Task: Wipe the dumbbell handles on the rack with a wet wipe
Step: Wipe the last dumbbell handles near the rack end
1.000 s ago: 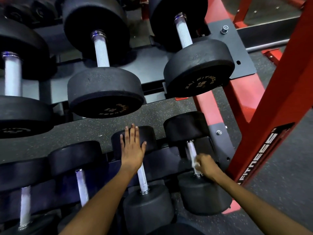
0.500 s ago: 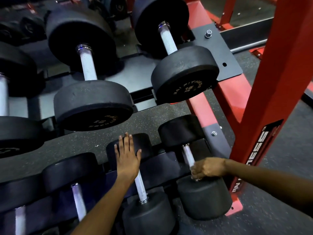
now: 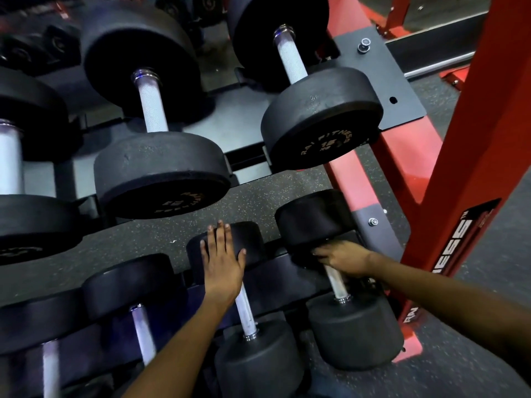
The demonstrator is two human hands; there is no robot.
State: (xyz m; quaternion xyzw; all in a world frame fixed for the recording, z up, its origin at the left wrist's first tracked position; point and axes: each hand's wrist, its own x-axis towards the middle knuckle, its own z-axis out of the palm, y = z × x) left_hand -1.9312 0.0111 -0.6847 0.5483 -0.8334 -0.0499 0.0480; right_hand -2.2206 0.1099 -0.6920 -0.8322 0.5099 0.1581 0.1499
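Right hand [image 3: 346, 258] curled round the upper handle [image 3: 335, 281] of the rightmost lower-tier dumbbell [image 3: 352, 331]; wipe not visible. Left hand [image 3: 222, 264], fingers straight, lies flat on the neighbouring dumbbell's far head [image 3: 253, 242]. Rack's red frame [image 3: 471, 145] stands right.

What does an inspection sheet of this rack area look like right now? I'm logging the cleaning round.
Surface: dark speckled rubber floor; two-tier rack with black shelves and red frame.
Job's things: rightmost lower dumbbell handle partly covered by the right hand; wet wipe not visible.
Clutter: nothing seen.
Grips: left hand flat, fingers straight, on the rear head of the neighbouring dumbbell; right hand curled round the upper end of the handle.
Cables: nothing seen.
Surroundings: larger dumbbells on the upper tier; red upright post with a label at right.
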